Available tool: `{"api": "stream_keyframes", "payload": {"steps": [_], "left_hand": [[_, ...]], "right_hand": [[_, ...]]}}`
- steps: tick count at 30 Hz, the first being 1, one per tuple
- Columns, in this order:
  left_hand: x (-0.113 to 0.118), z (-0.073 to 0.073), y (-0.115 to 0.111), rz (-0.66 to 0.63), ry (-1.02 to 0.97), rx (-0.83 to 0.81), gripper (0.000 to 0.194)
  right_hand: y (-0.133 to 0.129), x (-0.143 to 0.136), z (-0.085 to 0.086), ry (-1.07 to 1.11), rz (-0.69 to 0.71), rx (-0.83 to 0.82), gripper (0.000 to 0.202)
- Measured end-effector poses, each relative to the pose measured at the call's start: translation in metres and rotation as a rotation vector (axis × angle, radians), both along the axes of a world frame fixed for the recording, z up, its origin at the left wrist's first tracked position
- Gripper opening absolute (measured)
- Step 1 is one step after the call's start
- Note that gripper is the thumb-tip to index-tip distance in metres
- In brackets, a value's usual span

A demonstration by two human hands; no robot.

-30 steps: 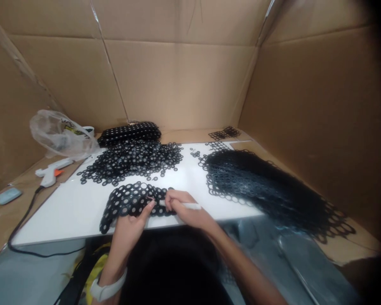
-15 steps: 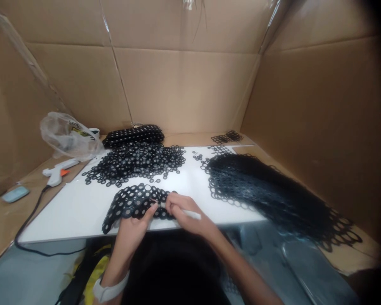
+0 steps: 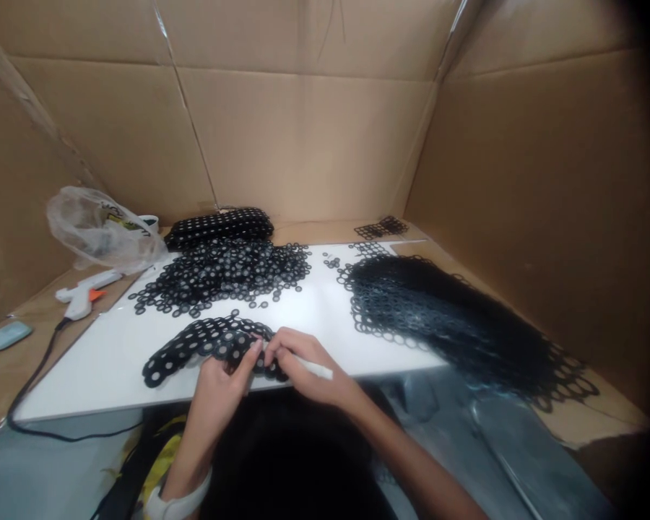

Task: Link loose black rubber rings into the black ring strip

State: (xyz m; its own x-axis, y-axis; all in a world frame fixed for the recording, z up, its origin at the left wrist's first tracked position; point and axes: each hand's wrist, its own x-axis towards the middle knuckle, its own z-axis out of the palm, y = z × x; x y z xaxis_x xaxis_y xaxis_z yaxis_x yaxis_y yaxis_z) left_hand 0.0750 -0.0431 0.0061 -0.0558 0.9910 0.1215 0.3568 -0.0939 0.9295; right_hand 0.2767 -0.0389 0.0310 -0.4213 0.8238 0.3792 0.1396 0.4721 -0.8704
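Note:
A curved strip of joined black rings [image 3: 181, 347] lies on the white board [image 3: 108, 361] near its front edge. My left hand [image 3: 222, 379] grips the strip's near side, thumb on top and fingers partly hidden beneath it. Just to the right, my right hand [image 3: 306, 361] is closed round a white pen-like tool [image 3: 318, 370], its tip at the strip beside my left thumb. Behind the strip is a heap of loose black rings [image 3: 222, 271]. A large black ring mesh [image 3: 438, 310] spreads over the board's right side.
A white glue gun [image 3: 80, 300] with a black cord, a pale blue case [image 3: 6, 336] and a clear plastic bag [image 3: 94, 235] are at the left. A rolled black ring sheet [image 3: 222, 225] lies at the back. Cardboard walls [image 3: 303, 144] enclose the board.
The view has shifted slightly, so most things appear further left. The left part of the strip has folded down and outward, and my left hand has turned a little around it.

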Motion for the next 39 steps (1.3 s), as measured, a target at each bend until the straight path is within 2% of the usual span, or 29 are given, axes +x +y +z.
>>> {"api": "stream_keyframes", "payload": {"steps": [4,9,14,22,30,32,35,39], "left_hand": [[0.0,-0.004,0.0,0.076,0.008,-0.016,0.054],[0.0,-0.006,0.002,0.161,0.013,-0.053,0.068],[-0.003,-0.008,0.006,0.081,0.011,-0.03,0.055],[-0.003,0.001,0.004,0.062,-0.016,-0.079,0.048],[0.001,0.005,0.001,0.111,-0.024,-0.064,0.048],[0.002,0.006,0.001,0.138,-0.072,-0.02,0.039],[0.002,0.005,0.002,0.155,-0.129,0.048,0.044],[-0.002,-0.001,0.003,0.188,-0.078,0.018,0.041]], "right_hand": [[0.001,0.0,-0.002,0.028,-0.007,-0.023,0.025],[0.0,0.01,0.002,0.156,-0.125,-0.103,0.025],[0.004,0.017,0.003,0.142,-0.169,-0.112,0.026],[0.008,0.01,-0.005,0.146,-0.091,-0.126,0.024],[0.007,0.009,-0.004,0.105,-0.084,-0.07,0.024],[0.006,0.009,-0.005,0.09,-0.084,-0.047,0.024],[0.005,0.007,-0.006,0.052,-0.078,-0.01,0.024],[0.003,0.002,-0.011,-0.04,-0.095,0.123,0.025]]}}
